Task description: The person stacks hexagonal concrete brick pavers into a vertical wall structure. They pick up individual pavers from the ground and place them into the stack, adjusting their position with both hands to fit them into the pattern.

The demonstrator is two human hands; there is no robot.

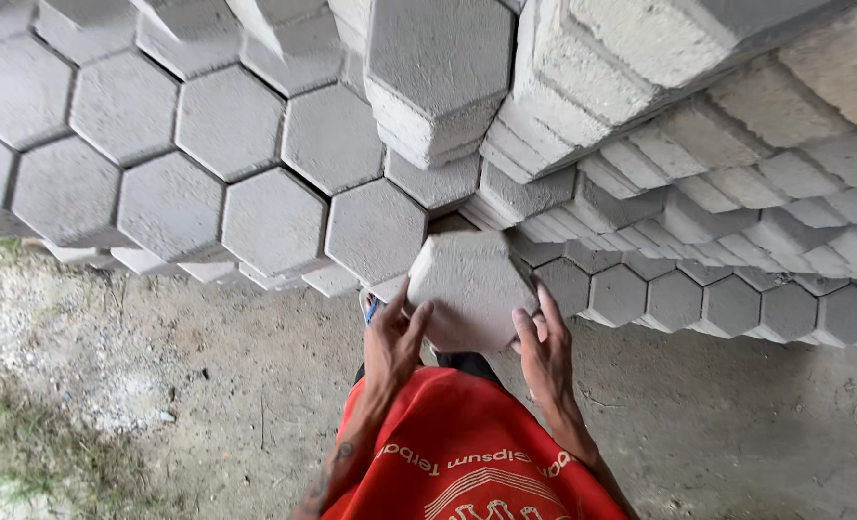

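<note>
Seen from above, a grey hexagonal paving block (469, 289) is held between two bare hands in front of the body. The left hand (395, 347) is pressed against the block's lower left edge, its fingers spread upward over the flat face, with a tattoo visible further down the forearm. The right hand (542, 349) is clasped on the block's lower right edge, the fingers curled up along its side. Both hands are closed around the block, which is tilted with its broad face turned toward the camera and is raised just in front of the lowest row of a stack.

Below the hands, a red shirt (467, 453) with pale lettering and dark clothing under it can be seen. A small blue and white object shows just left of the left hand's fingertips, but what it is cannot be told.

Behind the held block, a large stack of matching hexagonal blocks (226, 125) is piled in close rows on the left, their flat faces fitted together like honeycomb. To the right, more blocks (737, 193) are stacked on edge in slanting rows, and a few jut out overhead near the top of the view.

Bare grey ground (717, 424) lies underneath, with loose grit and patches of grass (24, 453) at the far left.
</note>
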